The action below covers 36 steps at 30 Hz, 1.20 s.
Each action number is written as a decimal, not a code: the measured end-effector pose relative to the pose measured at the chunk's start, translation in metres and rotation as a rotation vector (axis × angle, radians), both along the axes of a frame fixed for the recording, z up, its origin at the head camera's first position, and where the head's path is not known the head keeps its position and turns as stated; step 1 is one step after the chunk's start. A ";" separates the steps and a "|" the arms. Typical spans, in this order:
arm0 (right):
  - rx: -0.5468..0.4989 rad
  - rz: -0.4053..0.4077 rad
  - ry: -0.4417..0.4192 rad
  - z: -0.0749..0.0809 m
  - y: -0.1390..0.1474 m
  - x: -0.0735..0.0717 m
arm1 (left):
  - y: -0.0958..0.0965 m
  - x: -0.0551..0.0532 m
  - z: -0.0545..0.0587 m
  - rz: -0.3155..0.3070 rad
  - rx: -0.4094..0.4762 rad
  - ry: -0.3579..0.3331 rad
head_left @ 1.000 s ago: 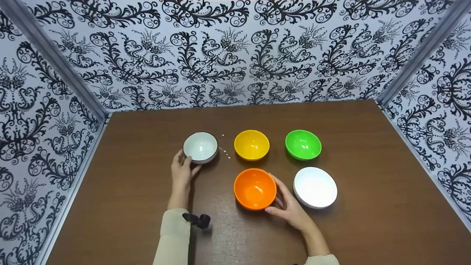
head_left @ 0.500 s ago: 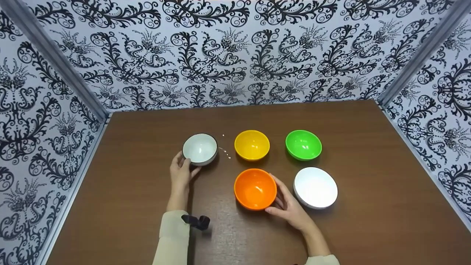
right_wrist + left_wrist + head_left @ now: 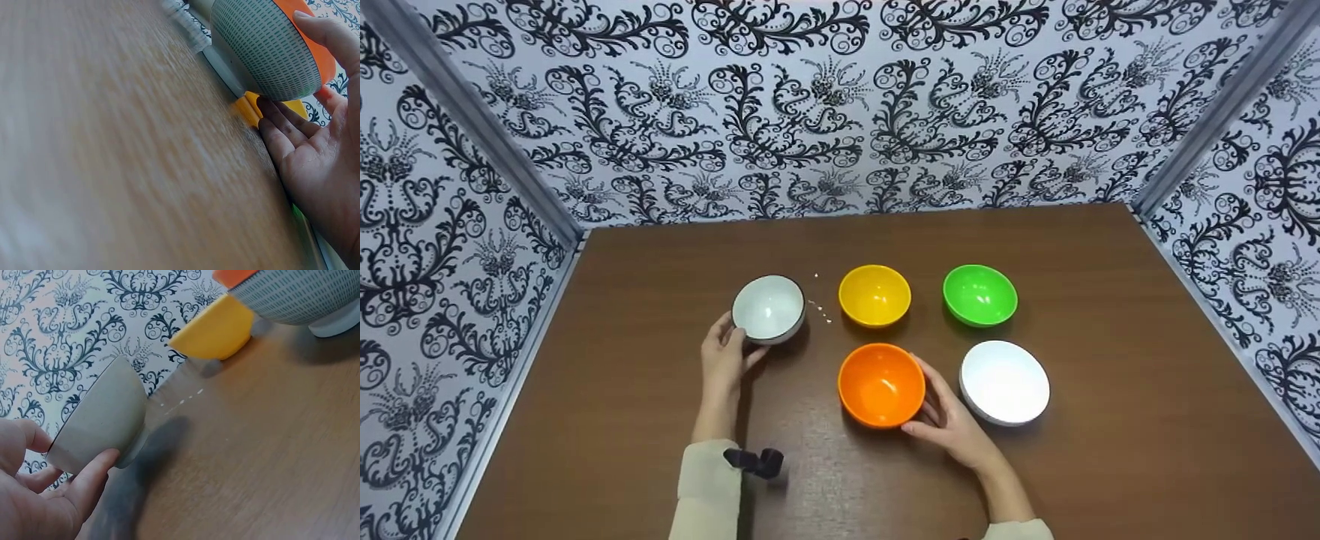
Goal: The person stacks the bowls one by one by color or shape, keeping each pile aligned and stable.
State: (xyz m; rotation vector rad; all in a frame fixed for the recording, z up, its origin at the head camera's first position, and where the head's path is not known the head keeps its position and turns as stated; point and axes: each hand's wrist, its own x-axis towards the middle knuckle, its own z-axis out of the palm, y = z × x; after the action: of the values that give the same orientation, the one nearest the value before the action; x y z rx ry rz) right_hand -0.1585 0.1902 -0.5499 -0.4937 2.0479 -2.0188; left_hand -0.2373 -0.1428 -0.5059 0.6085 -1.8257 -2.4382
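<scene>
A pale bowl with a dark rim (image 3: pixel 769 304) is in my left hand (image 3: pixel 723 366), fingers and thumb gripping its near left side. In the left wrist view the pale bowl (image 3: pixel 107 419) is tilted, its foot apart from its shadow. My right hand (image 3: pixel 956 431) holds an orange bowl (image 3: pixel 879 386) at its right side. In the right wrist view the orange bowl (image 3: pixel 323 53) sits nested in a green-and-white patterned bowl (image 3: pixel 261 50). There the thumb overlaps the orange bowl, and the other fingers lie by the patterned wall.
Behind the orange bowl stands a yellow bowl (image 3: pixel 874 296), with a green bowl (image 3: pixel 979 295) to its right. A white bowl (image 3: pixel 1005 382) is close beside my right hand. Small pale crumbs (image 3: pixel 821 309) lie on the brown table (image 3: pixel 622 360). Patterned walls (image 3: pixel 840 112) enclose the back and sides.
My left hand has drawn the pale bowl slightly toward me. The right hand and the orange bowl have not visibly moved.
</scene>
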 end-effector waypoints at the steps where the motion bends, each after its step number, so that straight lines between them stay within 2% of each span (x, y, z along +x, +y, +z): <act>1: 0.001 0.000 0.001 0.000 0.000 0.000 | 0.000 0.001 0.001 -0.005 -0.001 0.006; 10: 0.011 -0.001 0.001 0.000 0.000 0.001 | 0.003 0.010 0.014 -0.072 -0.044 0.039; 15: 0.013 -0.002 -0.024 0.001 0.000 0.001 | 0.004 0.013 0.021 -0.113 -0.060 0.046; 23: 0.011 -0.002 -0.015 0.001 0.000 0.000 | 0.011 0.017 0.030 -0.170 -0.077 0.061; 29: 0.023 -0.009 0.000 0.001 0.000 0.000 | 0.017 0.019 0.034 -0.207 -0.099 0.078; 36: 0.030 -0.025 0.002 0.001 -0.001 0.001 | 0.023 0.021 0.033 -0.240 -0.111 0.088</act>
State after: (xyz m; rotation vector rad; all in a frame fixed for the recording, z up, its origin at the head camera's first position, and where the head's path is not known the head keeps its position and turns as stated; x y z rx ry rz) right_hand -0.1573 0.1893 -0.5493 -0.4671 2.0931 -1.9988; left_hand -0.2160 -0.1196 -0.4732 0.2843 -2.0883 -2.4356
